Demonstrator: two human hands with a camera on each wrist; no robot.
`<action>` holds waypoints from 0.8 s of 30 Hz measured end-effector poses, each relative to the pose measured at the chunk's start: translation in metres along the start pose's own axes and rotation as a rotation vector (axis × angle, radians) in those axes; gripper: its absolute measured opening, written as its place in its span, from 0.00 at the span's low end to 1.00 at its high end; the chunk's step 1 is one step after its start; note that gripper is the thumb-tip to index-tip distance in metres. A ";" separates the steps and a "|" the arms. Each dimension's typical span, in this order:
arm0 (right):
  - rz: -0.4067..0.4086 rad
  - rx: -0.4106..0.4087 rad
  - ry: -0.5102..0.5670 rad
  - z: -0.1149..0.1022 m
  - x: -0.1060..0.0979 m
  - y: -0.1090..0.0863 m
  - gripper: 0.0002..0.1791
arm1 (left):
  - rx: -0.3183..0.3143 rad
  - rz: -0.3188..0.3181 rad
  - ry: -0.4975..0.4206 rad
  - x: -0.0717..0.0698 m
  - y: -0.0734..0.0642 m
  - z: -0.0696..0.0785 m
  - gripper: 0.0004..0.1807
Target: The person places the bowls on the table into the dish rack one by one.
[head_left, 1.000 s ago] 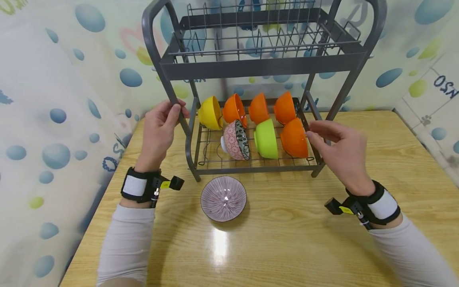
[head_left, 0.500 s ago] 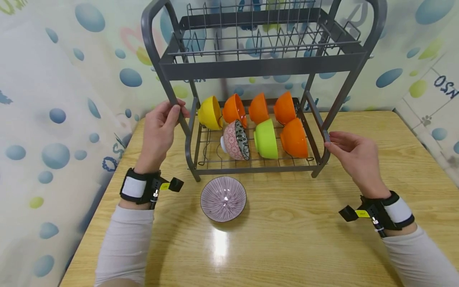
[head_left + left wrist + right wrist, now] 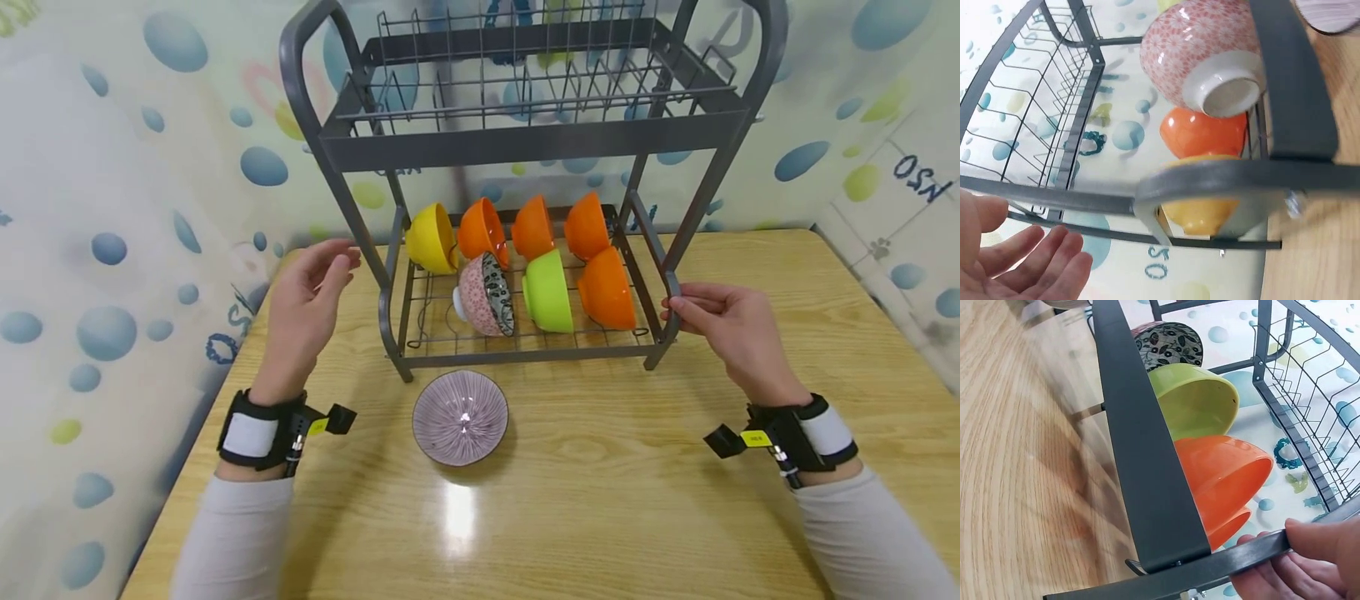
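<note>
Your right hand (image 3: pixel 723 329) pinches the dish rack (image 3: pixel 525 150) at its right end; your left hand (image 3: pixel 303 304) hangs loose-fingered, off the rack's left end.

The dish rack (image 3: pixel 525 142) is cut off at the top of the head view, so its upper tier's far side cannot be seen. In the left wrist view the yellow bowl (image 3: pixel 1200 215) sits mostly behind a blurred grey bar, and the left hand (image 3: pixel 1016 262) is cropped by the lower left corner. In the right wrist view only the fingertips of the right hand (image 3: pixel 1310 562) show; the far orange bowl (image 3: pixel 1229 528) is largely hidden behind the nearer one.
</note>
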State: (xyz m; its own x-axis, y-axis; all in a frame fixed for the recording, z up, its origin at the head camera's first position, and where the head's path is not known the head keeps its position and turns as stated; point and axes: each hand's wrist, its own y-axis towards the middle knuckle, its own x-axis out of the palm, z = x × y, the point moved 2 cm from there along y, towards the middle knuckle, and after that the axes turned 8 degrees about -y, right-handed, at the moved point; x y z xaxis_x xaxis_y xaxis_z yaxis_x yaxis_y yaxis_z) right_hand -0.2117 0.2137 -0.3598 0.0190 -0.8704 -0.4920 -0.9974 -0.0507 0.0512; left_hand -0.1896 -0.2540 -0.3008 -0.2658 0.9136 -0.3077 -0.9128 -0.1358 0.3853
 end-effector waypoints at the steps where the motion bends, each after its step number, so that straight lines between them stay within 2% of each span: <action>1: -0.007 0.000 -0.003 0.000 0.000 0.000 0.28 | -0.001 -0.001 0.011 -0.004 -0.005 -0.002 0.22; 6: -0.049 0.013 0.012 -0.001 -0.001 0.001 0.29 | 0.013 -0.040 0.094 -0.017 -0.024 -0.008 0.20; 13: -0.066 0.035 -0.020 -0.002 -0.004 0.003 0.30 | 0.017 -0.191 0.215 -0.019 -0.044 -0.016 0.20; 18: -0.092 0.047 -0.031 -0.001 -0.005 0.006 0.31 | -0.020 -0.385 0.306 -0.007 -0.057 -0.024 0.21; 22: -0.102 0.042 -0.035 -0.001 -0.007 0.008 0.31 | -0.079 -0.589 0.301 0.006 -0.062 -0.031 0.20; 24: -0.108 0.045 -0.034 0.000 -0.007 0.008 0.31 | -0.107 -0.668 0.292 0.013 -0.064 -0.035 0.21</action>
State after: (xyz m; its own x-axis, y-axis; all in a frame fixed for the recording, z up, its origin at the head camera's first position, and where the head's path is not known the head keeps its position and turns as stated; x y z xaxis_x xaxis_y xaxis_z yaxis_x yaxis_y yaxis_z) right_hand -0.2203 0.2192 -0.3559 0.1249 -0.8442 -0.5213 -0.9918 -0.1208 -0.0422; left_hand -0.1450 -0.2468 -0.3596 0.2992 0.6774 -0.6720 -0.9303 0.3638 -0.0475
